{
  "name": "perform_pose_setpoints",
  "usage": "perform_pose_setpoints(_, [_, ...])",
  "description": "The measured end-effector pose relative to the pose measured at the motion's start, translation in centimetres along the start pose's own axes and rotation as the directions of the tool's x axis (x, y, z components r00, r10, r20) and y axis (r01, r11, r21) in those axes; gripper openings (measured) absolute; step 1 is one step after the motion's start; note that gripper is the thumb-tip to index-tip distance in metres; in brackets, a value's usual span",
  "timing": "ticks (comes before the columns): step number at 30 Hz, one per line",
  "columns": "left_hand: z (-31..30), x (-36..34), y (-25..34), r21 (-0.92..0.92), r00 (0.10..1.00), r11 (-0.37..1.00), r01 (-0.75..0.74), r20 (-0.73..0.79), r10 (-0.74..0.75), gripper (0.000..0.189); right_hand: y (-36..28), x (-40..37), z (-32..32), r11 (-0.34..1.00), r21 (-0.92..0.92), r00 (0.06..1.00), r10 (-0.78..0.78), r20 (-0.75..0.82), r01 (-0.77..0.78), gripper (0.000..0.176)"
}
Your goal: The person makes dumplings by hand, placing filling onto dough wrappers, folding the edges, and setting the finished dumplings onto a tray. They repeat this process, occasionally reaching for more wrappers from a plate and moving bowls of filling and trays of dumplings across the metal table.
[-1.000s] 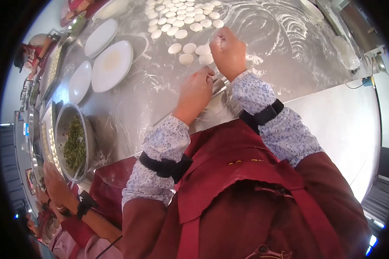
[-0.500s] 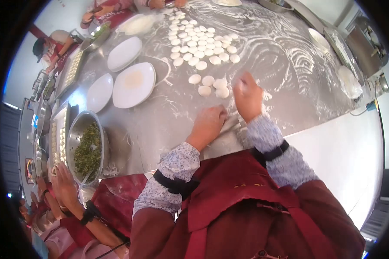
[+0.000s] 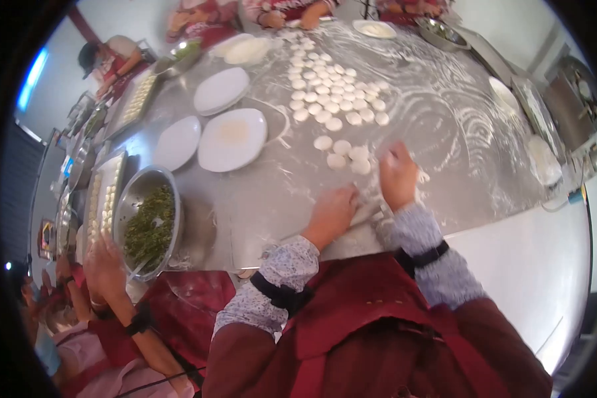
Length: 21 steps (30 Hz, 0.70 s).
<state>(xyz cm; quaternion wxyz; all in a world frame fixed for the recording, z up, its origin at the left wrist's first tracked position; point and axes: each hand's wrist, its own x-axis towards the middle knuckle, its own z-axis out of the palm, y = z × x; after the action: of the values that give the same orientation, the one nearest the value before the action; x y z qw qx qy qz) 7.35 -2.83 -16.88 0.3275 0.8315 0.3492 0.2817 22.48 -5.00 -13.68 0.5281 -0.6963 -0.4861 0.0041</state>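
My left hand [image 3: 335, 209] is low over the near part of the steel table, its fingers curled together; what they close on is hidden. Beside its fingertips lies a pale, floury roll-shaped piece [image 3: 366, 213]. My right hand [image 3: 398, 178], blurred by motion, is closed in a fist a little farther out and to the right. Just beyond both hands sit several round white dough pieces [image 3: 336, 161]. White floury bits [image 3: 422, 177] lie on the table by my right hand.
A large group of dough rounds [image 3: 333, 120] spreads farther back. To the left are white plates [image 3: 209, 151], a steel bowl [image 3: 176, 199] of chopped green filling and a tray [image 3: 121, 166] of small pieces. A co-worker's hand [image 3: 106, 268] is at lower left; others work across the floured table [image 3: 438, 106].
The view has tilted up, so the table's things appear lower and farther right. My hands stay near the same dough pieces, both closed.
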Motion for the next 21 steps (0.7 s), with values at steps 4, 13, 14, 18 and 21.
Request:
perform_pose_setpoints(4, [-2.7,-0.5,-1.3,-0.017,0.987,0.999,-0.049,0.149,0.051,0.017,0.4,-3.3,-3.8,0.994,0.096,0.998,0.056,0.04,-0.059,0.006])
perform_pose_setpoints(13, [-13.7,2.3,-7.2,-0.02,0.788,0.953,0.304,-0.556,-0.263,0.045,-0.3,-2.9,-3.8,0.993,0.107,0.998,0.053,0.042,-0.057,0.008])
perform_pose_setpoints(14, [-13.4,2.4,-7.2,0.263,0.815,0.916,0.303,-0.57,-0.106,0.048,-0.3,-2.7,-3.6,0.993,0.104,0.998,0.054,0.031,-0.057,0.008])
perform_pose_setpoints(18, [-6.2,4.5,-7.1,0.416,0.912,0.831,-0.37,-0.009,0.41,0.029,-0.5,-2.6,-3.4,0.99,0.121,0.997,0.062,0.034,-0.066,0.008])
perform_pose_setpoints(21, [-1.2,5.6,-4.8,0.429,0.933,0.843,-0.324,-0.005,0.361,0.023,-0.1,-2.7,-3.5,0.987,0.128,0.994,0.091,0.053,-0.097,0.009])
